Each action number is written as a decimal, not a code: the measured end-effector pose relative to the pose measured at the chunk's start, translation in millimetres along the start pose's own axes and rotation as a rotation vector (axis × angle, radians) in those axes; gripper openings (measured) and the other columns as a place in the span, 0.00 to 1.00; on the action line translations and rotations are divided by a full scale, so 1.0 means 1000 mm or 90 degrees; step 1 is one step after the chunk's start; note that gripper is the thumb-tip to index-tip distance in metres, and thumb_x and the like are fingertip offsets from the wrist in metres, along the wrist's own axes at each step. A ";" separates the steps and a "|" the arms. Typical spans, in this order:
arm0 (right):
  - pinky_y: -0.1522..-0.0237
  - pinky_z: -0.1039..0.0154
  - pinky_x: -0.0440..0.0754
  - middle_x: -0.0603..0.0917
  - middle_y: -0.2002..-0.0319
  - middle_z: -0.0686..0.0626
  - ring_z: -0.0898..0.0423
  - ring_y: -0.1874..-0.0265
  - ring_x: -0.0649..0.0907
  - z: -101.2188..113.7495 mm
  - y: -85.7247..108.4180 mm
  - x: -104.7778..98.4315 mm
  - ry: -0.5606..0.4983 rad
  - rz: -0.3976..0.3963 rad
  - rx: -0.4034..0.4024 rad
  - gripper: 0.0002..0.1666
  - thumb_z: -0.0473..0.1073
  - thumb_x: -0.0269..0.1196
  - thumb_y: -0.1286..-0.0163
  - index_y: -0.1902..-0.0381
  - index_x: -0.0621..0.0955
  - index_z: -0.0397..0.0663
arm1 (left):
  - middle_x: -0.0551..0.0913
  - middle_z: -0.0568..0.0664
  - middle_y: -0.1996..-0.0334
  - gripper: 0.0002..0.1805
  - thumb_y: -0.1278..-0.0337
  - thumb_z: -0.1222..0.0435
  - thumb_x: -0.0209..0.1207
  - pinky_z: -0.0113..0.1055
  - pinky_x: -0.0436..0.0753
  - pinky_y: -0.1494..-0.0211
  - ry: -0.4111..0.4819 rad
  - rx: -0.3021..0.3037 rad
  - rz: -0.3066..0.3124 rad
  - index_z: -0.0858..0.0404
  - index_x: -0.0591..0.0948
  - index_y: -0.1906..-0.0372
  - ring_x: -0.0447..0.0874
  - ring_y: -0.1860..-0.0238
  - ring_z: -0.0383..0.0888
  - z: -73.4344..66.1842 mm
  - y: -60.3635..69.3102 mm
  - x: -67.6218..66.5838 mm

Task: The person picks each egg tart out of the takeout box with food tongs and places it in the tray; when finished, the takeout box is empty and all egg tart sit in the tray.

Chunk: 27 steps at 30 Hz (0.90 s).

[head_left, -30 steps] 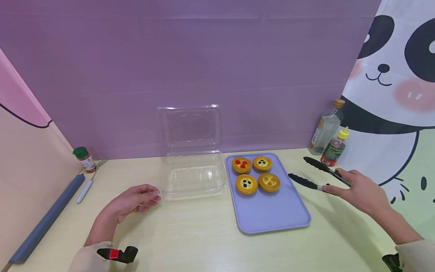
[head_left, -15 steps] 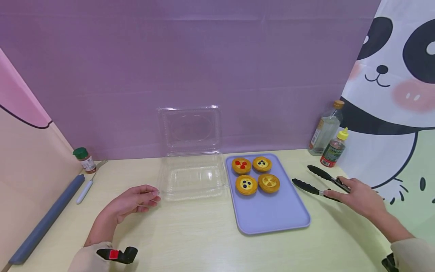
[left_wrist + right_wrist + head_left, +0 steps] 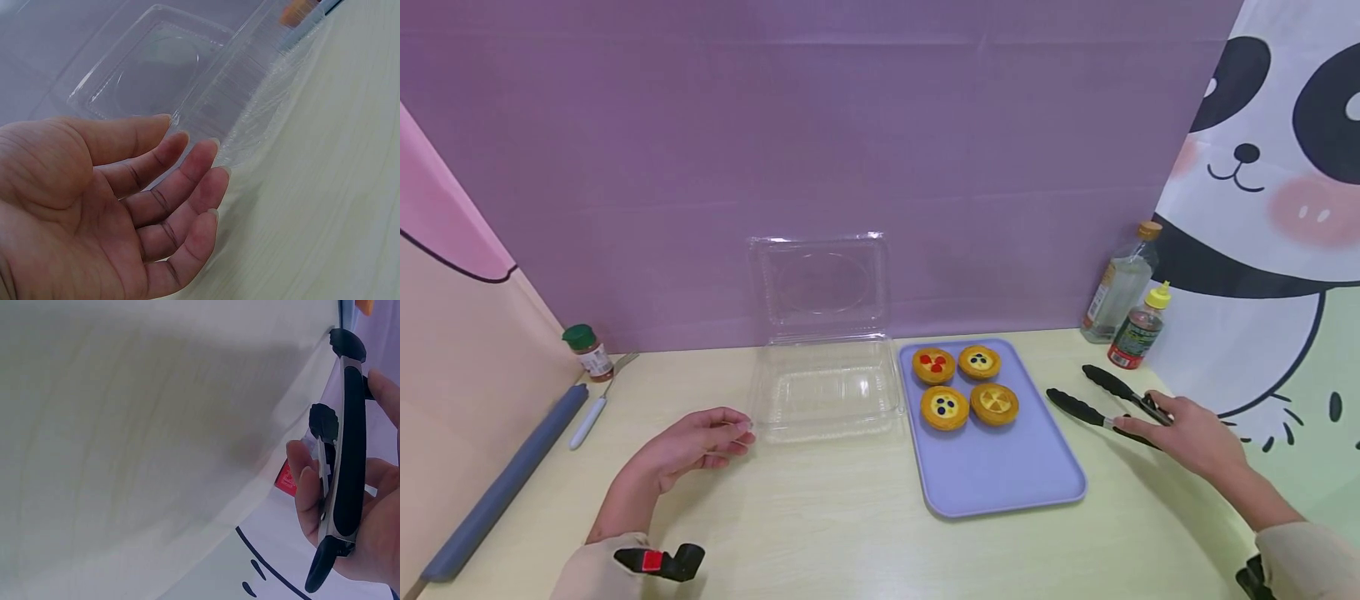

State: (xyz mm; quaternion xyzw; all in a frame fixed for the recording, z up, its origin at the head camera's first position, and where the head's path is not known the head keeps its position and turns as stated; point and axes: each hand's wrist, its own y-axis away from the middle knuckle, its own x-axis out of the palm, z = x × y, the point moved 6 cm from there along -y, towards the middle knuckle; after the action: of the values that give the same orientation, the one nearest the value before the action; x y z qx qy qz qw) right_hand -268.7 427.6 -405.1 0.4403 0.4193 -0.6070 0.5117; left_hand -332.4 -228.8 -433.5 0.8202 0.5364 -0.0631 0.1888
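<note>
My right hand holds black-tipped tongs to the right of the lilac tray; their two arms are spread with nothing between the tips. In the right wrist view the tongs lie between thumb and fingers. Several egg tarts with different toppings sit on the tray's far half, among them a red-topped tart and a plain-cut one. My left hand is beside the left edge of a clear plastic clamshell box, fingers loosely bent; whether they touch the box I cannot tell. The box's lid stands raised.
At the back right stand a glass bottle and a yellow-capped squeeze bottle. On the left are a green-lidded jar, a fork with a pale handle and a long blue-grey roll. A purple backdrop closes the far side.
The right hand has drawn the tongs slightly right and toward me, away from the tray. The left hand, the box and the tarts stay where they were.
</note>
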 end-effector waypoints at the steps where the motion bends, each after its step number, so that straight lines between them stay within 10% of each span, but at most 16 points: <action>1: 0.63 0.43 0.80 0.70 0.36 0.22 0.24 0.42 0.75 0.000 0.000 0.000 -0.003 0.002 -0.001 0.60 0.77 0.56 0.36 0.29 0.65 0.30 | 0.86 0.50 0.53 0.24 0.28 0.55 0.57 0.38 0.82 0.53 0.000 0.000 0.000 0.71 0.72 0.40 0.84 0.53 0.43 0.000 0.000 0.000; 12: 0.70 0.56 0.77 0.83 0.52 0.31 0.43 0.60 0.83 -0.004 -0.002 0.004 -0.009 0.038 -0.010 0.60 0.76 0.57 0.36 0.30 0.66 0.27 | 0.86 0.51 0.53 0.24 0.29 0.55 0.57 0.37 0.82 0.53 -0.001 -0.003 -0.003 0.71 0.72 0.41 0.84 0.53 0.43 0.000 0.000 0.000; 27: 0.57 0.37 0.79 0.70 0.39 0.18 0.21 0.46 0.75 -0.009 -0.004 0.008 0.041 0.048 0.009 0.61 0.79 0.55 0.37 0.31 0.68 0.28 | 0.86 0.50 0.53 0.25 0.29 0.55 0.57 0.37 0.82 0.53 0.002 -0.004 -0.004 0.71 0.73 0.41 0.84 0.53 0.43 0.000 0.001 -0.001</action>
State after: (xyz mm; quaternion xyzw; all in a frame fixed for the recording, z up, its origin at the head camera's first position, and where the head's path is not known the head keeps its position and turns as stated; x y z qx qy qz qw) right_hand -272.8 435.1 -415.3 0.4787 0.4144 -0.5759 0.5172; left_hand -332.3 -229.6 -433.0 0.8181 0.5393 -0.0608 0.1903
